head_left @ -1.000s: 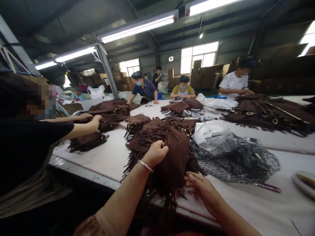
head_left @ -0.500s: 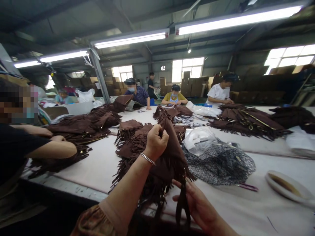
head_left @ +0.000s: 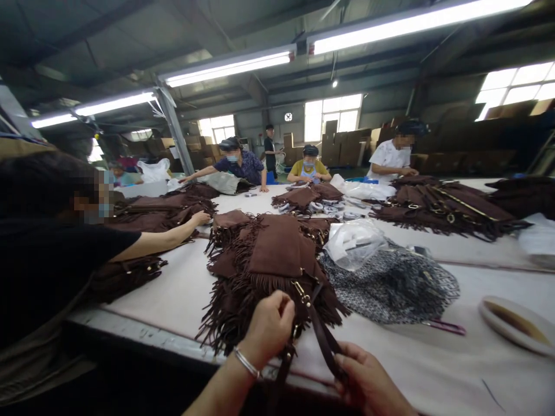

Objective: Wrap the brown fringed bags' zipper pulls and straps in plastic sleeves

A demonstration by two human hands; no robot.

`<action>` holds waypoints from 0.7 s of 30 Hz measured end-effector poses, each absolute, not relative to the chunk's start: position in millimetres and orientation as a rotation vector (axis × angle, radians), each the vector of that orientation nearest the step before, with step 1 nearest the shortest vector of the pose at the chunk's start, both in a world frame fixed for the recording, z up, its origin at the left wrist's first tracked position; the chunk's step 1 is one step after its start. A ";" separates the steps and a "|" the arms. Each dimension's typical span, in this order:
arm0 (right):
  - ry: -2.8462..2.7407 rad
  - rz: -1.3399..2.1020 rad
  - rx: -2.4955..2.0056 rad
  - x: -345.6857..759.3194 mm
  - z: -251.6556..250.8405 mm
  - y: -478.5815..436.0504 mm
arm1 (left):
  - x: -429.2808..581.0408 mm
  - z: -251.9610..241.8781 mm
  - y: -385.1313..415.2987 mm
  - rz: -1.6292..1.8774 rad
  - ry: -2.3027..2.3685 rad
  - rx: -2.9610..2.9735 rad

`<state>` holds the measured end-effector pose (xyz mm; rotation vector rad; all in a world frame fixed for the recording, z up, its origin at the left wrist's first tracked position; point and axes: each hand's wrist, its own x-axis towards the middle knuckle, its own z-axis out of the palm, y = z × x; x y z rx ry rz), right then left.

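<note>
the brown fringed bag [head_left: 280, 248] lies on a brown pile [head_left: 221, 300] on the white table [head_left: 182, 289], at twelve o'clock from the left hand [head_left: 273, 323]. that hand's fingers are curled in by the fringe; whether they grip anything, i cannot tell. at four o'clock from it, the right hand [head_left: 364, 370] has its fingers closed around the dark strap [head_left: 323, 338]. a clear plastic bag [head_left: 358, 248] sits at the brown fringed bag's three o'clock.
</note>
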<state>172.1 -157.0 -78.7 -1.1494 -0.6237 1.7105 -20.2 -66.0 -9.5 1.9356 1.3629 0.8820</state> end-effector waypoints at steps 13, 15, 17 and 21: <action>-0.891 1.791 -1.131 168.6 -88.5 -167.7 | 44.6 -68.9 -103.2 1.033 0.836 0.482; -1.083 1.583 -1.245 171.1 -80.7 -167.0 | 47.3 -70.6 -103.5 1.066 0.909 0.554; -1.212 1.443 -1.332 170.9 -75.6 -164.9 | 49.3 -71.1 -104.3 1.077 0.949 0.612; -1.092 1.501 -1.411 164.4 -79.9 -158.4 | 51.0 -69.7 -107.4 1.014 0.954 0.623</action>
